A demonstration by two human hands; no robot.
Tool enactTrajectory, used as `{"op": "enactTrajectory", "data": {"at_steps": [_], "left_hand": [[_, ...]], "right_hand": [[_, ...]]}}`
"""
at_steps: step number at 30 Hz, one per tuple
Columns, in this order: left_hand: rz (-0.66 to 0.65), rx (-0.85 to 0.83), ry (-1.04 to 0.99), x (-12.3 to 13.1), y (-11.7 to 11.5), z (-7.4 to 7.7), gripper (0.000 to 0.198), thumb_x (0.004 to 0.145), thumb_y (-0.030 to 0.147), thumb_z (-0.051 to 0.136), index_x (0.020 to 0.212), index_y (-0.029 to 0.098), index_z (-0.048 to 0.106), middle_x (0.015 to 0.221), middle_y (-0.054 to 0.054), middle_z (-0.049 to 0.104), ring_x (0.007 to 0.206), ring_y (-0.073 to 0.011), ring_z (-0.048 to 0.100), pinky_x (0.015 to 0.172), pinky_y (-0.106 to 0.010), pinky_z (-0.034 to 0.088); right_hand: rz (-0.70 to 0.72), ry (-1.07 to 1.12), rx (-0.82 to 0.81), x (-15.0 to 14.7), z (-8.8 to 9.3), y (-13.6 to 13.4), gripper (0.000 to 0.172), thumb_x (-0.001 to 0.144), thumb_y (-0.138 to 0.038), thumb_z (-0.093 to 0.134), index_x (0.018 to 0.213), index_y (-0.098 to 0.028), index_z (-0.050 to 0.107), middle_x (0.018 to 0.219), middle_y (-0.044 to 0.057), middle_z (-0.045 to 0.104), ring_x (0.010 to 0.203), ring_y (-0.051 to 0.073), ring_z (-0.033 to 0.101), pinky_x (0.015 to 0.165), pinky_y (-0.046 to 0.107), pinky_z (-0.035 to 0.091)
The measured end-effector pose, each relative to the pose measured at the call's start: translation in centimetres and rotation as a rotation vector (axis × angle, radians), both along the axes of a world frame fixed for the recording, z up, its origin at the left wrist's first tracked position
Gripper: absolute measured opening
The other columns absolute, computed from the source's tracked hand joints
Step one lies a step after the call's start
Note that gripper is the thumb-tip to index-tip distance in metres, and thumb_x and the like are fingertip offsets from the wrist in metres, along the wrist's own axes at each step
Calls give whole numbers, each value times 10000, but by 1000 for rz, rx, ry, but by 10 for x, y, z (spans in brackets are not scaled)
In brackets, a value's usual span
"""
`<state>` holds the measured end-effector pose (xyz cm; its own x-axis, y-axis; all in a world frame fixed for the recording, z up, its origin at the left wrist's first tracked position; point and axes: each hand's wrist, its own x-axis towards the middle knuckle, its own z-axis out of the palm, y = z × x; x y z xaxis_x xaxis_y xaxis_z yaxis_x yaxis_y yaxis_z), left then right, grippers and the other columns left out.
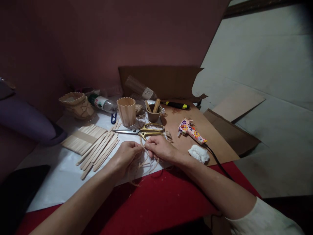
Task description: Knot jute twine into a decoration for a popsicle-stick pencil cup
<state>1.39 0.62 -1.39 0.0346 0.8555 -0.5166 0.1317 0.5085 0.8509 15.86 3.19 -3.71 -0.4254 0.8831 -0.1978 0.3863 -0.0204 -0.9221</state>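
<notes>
Both hands meet near the table's front edge, pinching a strand of twine [142, 146]. My left hand [128, 155] is closed, thumb and finger together on the strand. My right hand [158, 148] grips it close by, its fingers curled. Loose twine ends hang below the hands over the white sheet. Just beyond them lie gold-handled scissors [140, 131], blades pointing left. Behind the scissors stands a cup made of craft sticks [126, 112]. Left of my left hand, loose craft sticks [100, 153] lie beside a banded bundle of craft sticks [83, 138].
A floral glue gun [192, 130] with a black cord and a crumpled white tissue [199, 153] lie at right. Farther back are a small brown pot [153, 114] holding sticks, a yellow-black cutter [177, 105], a labelled bottle [101, 102] and a twine-wrapped pot [77, 106].
</notes>
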Motion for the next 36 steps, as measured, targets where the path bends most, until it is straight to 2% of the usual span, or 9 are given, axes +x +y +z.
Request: {"op": "enactTrajectory", "data": {"at_steps": [5,9,12,19,31,36], "left_hand": [[5,1,17,1,-1,2,180,754,133,526,583,167,483,365,63,379,284,-48,274,316,-191,161],[-27,-18,24,2,0,4,236,771,129,492,537,160,484,361,33,432,265,-41,260,318,-193,140],[-57,-12,19,2,0,5,280,783,130,468,504,152,484,335,30,414,249,-34,227,315,-194,116],[35,8,33,4,-1,5,170,740,120,546,581,147,493,365,69,392,310,-33,295,337,-161,181],[54,13,48,5,-1,7,168,741,135,550,589,151,480,365,73,398,308,-30,291,341,-161,158],[-27,33,31,3,-2,3,214,750,177,515,539,144,503,370,31,467,268,-33,280,312,-176,134]], "right_hand": [[5,-45,-13,1,2,0,224,805,-212,477,595,-146,519,416,-60,462,315,25,315,349,173,202],[4,-51,38,0,3,-1,233,803,-193,466,577,-152,501,418,-58,451,339,36,346,365,175,230],[0,-38,78,-1,3,-1,248,811,-195,460,569,-150,490,433,-52,455,367,36,356,385,169,246],[-56,38,44,-2,4,-4,237,814,-235,475,591,-155,475,444,-56,445,366,41,350,377,169,249],[-85,114,14,-2,4,-5,228,809,-249,490,601,-165,449,439,-63,427,370,48,350,377,176,248],[-82,125,35,-3,8,-8,255,810,-259,492,580,-165,436,445,-63,417,388,49,350,396,180,251]]}}
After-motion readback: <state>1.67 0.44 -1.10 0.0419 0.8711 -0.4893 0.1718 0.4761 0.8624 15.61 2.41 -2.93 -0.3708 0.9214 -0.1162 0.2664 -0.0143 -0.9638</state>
